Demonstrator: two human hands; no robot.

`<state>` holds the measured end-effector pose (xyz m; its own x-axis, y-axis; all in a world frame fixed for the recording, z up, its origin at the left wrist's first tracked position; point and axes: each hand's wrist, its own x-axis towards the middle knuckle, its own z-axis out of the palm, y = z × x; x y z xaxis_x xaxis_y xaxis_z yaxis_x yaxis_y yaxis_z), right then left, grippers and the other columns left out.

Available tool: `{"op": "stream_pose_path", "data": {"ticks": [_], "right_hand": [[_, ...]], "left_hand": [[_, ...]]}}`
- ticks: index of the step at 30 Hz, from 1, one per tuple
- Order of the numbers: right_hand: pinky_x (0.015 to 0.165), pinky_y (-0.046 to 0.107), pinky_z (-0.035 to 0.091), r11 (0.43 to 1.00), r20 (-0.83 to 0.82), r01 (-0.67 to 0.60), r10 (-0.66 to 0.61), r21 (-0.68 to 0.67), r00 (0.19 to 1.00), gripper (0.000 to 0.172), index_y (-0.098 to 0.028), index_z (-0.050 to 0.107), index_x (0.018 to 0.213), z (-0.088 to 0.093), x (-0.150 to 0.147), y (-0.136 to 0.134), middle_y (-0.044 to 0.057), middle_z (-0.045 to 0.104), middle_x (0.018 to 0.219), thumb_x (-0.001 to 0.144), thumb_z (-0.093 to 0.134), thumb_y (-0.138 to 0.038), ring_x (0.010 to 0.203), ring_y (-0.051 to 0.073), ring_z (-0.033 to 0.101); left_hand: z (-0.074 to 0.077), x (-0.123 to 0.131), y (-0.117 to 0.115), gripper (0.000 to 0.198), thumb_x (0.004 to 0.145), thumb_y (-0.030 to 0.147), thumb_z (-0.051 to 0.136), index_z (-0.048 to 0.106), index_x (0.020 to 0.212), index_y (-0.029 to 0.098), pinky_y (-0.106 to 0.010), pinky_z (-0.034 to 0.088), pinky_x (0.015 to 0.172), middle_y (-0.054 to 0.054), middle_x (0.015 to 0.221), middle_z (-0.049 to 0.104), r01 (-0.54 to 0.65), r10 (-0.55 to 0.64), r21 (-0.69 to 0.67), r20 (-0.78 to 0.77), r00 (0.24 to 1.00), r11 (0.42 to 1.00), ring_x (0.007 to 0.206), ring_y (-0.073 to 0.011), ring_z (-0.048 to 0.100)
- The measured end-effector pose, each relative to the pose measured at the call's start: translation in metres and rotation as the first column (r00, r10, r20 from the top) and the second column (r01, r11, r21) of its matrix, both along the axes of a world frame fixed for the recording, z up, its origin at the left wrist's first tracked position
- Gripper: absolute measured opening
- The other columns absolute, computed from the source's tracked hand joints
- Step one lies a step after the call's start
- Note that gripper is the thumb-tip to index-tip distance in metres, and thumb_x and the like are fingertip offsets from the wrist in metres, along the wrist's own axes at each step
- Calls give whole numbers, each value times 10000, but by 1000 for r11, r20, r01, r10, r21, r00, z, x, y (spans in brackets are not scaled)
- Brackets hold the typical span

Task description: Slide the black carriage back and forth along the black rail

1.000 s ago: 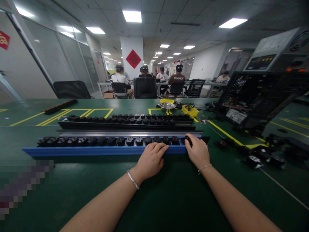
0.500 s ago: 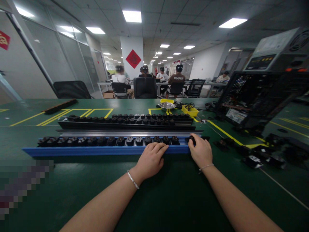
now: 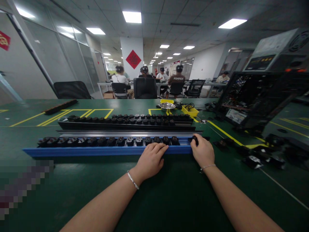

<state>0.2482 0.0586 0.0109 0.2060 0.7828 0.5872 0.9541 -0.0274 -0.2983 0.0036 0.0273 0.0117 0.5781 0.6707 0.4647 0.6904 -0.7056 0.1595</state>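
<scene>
A long blue rail (image 3: pixel 101 151) lies across the green table with a row of black socket modules (image 3: pixel 120 141) in its channel. My left hand (image 3: pixel 152 161) rests on the rail's front edge near the last modules of the row, holding nothing, fingers extended. At the rail's right end my right hand (image 3: pixel 203 151) has thumb and fingers closed round a small black module (image 3: pixel 195 140), partly hidden by the fingers. A bare stretch of channel shows between that module and the row.
Behind the rail lie a silver strip (image 3: pixel 130 133) and black rails (image 3: pixel 125 125) with modules. Loose black parts (image 3: pixel 253 161) and an open computer case (image 3: pixel 243 100) are on the right. A metal bowl (image 3: pixel 167 106) and yellow tray (image 3: pixel 190 111) stand farther back. People sit beyond.
My right hand has shifted slightly to the right along the rail, with the black module between its fingers. My left hand has stayed in place.
</scene>
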Motion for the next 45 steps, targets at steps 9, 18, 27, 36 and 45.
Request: {"op": "stream_pose_path", "data": {"ticks": [9, 18, 27, 36, 45], "right_hand": [[840, 363, 418, 1000, -34, 22, -21, 9, 999, 402, -135, 580, 1129, 1, 4, -1, 122, 644, 1031, 817, 369, -275, 939, 233, 579], [736, 342, 426, 995, -114, 99, -101, -24, 988, 416, -167, 584, 1141, 0, 15, 1, 110, 648, 955, 819, 362, -310, 889, 241, 573], [684, 323, 418, 990, -127, 142, -141, -7, 982, 412, -170, 598, 1134, -2, 27, 3, 114, 647, 933, 806, 384, -297, 801, 221, 570], [688, 329, 418, 983, -201, 166, -179, -79, 963, 435, -185, 592, 1149, 4, 42, 3, 105, 647, 964, 794, 384, -326, 814, 229, 574], [610, 327, 366, 937, -412, 265, -340, -230, 845, 464, -155, 627, 1128, -1, 107, 0, 148, 630, 978, 756, 434, -355, 649, 181, 508]], "left_hand": [[1, 0, 0, 562, 779, 180, 524, 378, 1319, 235, -425, 331, 1021, -41, 1314, 469, -2, 2, -10, -3, 1000, 1000, 1187, -225, 387], [0, -1, -1, 580, 774, 172, 523, 367, 1328, 246, -454, 323, 1030, -59, 1320, 452, 10, -9, -28, 11, 1000, 1000, 1209, -239, 362], [-1, -1, 0, 597, 765, 165, 523, 361, 1333, 254, -460, 331, 1023, -56, 1312, 456, 15, -15, -22, 18, 1000, 1000, 1190, -242, 379], [-1, -2, 0, 584, 773, 169, 525, 367, 1330, 242, -435, 330, 1033, -52, 1321, 451, 15, -15, -21, 2, 1000, 1000, 1199, -234, 368], [0, -3, 0, 569, 782, 173, 515, 371, 1329, 235, -428, 325, 1039, -46, 1326, 445, 18, -18, -28, 5, 1000, 999, 1198, -234, 367]]}}
